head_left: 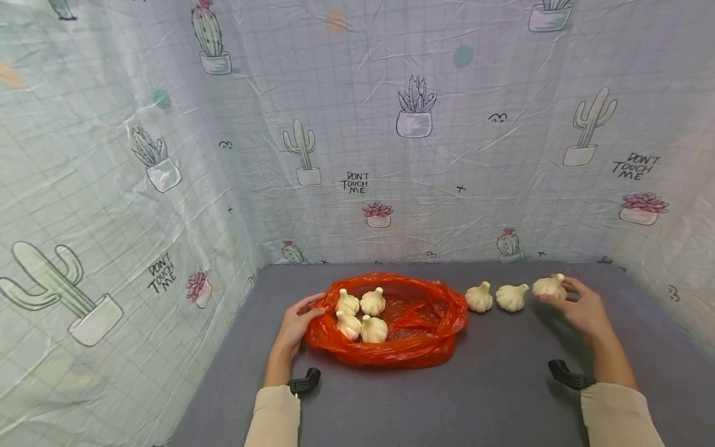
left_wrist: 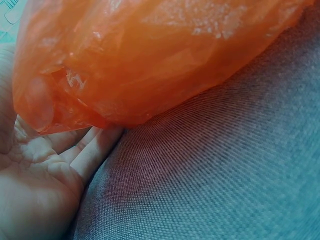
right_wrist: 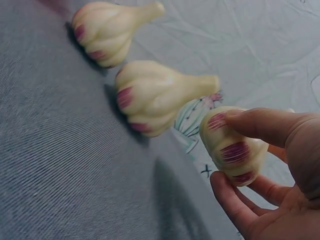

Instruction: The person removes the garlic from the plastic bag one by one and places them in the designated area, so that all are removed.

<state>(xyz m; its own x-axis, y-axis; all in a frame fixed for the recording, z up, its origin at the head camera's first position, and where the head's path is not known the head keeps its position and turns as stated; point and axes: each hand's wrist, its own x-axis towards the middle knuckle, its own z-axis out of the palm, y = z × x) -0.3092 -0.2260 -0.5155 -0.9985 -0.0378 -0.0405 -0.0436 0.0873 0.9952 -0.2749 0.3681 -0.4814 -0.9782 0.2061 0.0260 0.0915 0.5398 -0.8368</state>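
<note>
My left hand [head_left: 293, 324] holds the left edge of an open red plastic bag [head_left: 385, 356], its fingers and thumb on the thin film. Inside the bag's left half several garlic bulbs [head_left: 373, 329] sit in a cluster. At the right, my right hand [head_left: 586, 313] pinches a cream garlic bulb with purple patches [right_wrist: 232, 150] between thumb and fingers, raised off the table. Two more bulbs stand in a row between the bag and that hand: one garlic bulb [head_left: 479, 297] beside the bag, another garlic bulb [head_left: 511, 297] nearer the hand.
The grey cloth-covered table [head_left: 447, 403] runs back to a hanging curtain [head_left: 357, 124] printed with cacti, which also closes off the left side. Each wrist carries a black camera mount [head_left: 305, 382].
</note>
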